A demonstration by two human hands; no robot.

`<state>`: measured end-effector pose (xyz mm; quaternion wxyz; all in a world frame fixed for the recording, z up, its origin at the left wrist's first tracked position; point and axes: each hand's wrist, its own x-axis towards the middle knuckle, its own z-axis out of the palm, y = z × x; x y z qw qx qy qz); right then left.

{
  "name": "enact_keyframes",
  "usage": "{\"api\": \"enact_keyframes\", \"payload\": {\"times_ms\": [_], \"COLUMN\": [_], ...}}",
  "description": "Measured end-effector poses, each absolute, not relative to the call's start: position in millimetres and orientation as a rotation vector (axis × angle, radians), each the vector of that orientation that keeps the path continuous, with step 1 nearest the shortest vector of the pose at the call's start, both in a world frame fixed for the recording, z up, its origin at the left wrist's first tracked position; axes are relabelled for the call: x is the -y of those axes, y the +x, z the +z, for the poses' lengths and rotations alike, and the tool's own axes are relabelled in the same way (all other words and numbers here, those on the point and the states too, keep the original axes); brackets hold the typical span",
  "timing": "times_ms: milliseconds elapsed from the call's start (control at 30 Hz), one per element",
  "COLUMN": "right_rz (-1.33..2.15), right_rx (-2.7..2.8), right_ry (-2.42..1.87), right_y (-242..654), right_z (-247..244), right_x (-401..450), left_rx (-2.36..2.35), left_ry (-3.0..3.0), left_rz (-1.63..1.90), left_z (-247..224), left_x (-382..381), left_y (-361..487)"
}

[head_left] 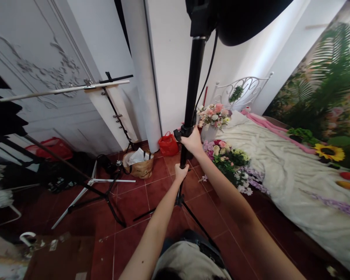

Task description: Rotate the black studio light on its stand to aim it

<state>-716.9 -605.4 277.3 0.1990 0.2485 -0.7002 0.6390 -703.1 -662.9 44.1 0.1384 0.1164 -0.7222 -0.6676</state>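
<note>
A black light stand [193,81] rises upright before me, with a large dark lamp head [239,21] at its top, cut off by the frame edge. My right hand [193,140] is closed around the pole at the collar with the clamp knob [179,134]. Lower down, my left hand [181,172] wraps the same pole. A thin black cable [211,64] hangs beside the upper tube. Below my hands, the stand's legs [196,219] spread over the red tiled floor [160,194]; my arms and body hide part of them.
Left stand other tripods [107,194] and a white crossbar [67,90]. Near the wall are a woven basket [141,165] and a red bag [168,144]. Right are artificial flowers [227,159], a bed with a cream cover [268,155] and a sunflower [329,152]. A cardboard box [61,256] sits lower left.
</note>
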Motion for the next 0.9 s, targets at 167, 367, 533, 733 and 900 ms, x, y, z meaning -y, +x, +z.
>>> {"api": "enact_keyframes", "payload": {"times_ms": [167,367,533,733,900], "right_rz": [1.665,1.639,1.789,1.911,1.804], "right_rx": [1.904,1.880,1.985,2.162,2.293], "right_ry": [0.339,0.186,0.534,0.937,0.605], "right_y": [-707.5,-693.5,-707.2,-716.2,-705.9], "right_z": [269.4,251.6,219.0,167.3,108.6], "right_x": [625.4,631.2,613.2,598.3,607.0], "left_rx": [2.065,2.069,2.164,2.098,2.019], "left_ry": [0.185,-0.069,0.015,0.103,0.290], "left_rz": [-2.000,-2.090,-2.053,-2.156,-2.275], "left_z": [43.6,29.1,14.2,13.6,27.5], "left_x": [671.3,682.3,682.5,679.2,676.3], "left_y": [-696.6,-686.2,-685.0,-687.7,-689.5]}}
